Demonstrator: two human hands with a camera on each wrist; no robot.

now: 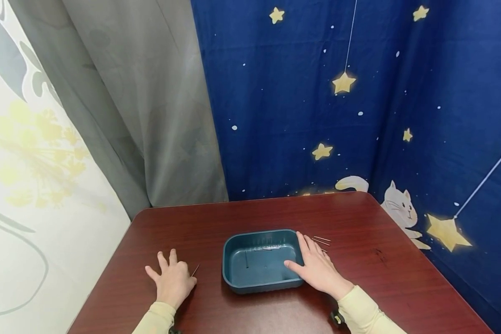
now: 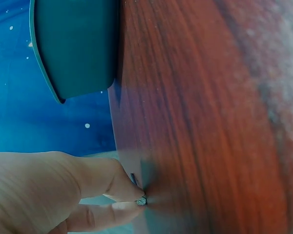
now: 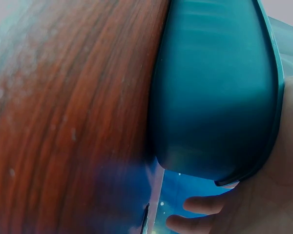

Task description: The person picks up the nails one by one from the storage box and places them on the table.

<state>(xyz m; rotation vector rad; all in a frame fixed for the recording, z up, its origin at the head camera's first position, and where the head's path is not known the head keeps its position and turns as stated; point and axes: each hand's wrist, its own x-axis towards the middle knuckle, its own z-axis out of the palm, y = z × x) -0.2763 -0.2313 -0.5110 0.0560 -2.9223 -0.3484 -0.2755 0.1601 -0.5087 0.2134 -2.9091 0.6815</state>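
Observation:
My left hand (image 1: pixel 174 280) is low over the left of the table, with thumb and index finger pinching a thin metal nail (image 1: pixel 195 270). In the left wrist view the nail's checkered round head (image 2: pixel 141 200) shows between the fingertips, close to the wood. The other fingers spread outward. A dark teal plastic box (image 1: pixel 264 285) stands right of that hand, several thin nails (image 1: pixel 267 249) lying on its floor. My right hand (image 1: pixel 319 271) rests on the box's right rim, fingers fairly straight along the outside and thumb over the inside; in the right wrist view the palm meets the rim.
Several more thin nails (image 1: pixel 322 239) lie on the reddish-brown table (image 1: pixel 380 287) just beyond the right fingers. Behind the table hang a grey curtain (image 1: pixel 179 139) and a blue starry curtain (image 1: pixel 275 106). Pale patterned fabric (image 1: pixel 46 208) is at the left.

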